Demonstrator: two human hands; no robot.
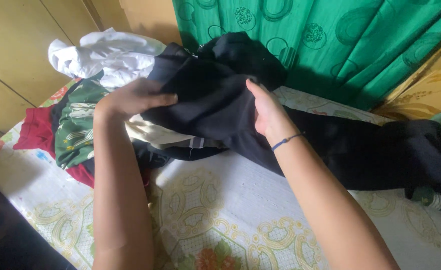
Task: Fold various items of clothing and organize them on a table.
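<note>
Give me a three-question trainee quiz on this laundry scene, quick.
1. True or false: both hands grip the black garment.
2. Which cloth lies at the top of the pile, behind the left hand? A red, B white, C yellow.
3. What does the right hand wear at the wrist?

Key:
1. True.
2. B, the white cloth.
3. A thin blue wristband.

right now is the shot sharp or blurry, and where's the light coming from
Head view: mostly sharp, left hand slightly motion-blurred; soft daylight apparently from the right, lighting the right hand and sheet; black garment loses detail in shadow; bottom-left corner dark.
</note>
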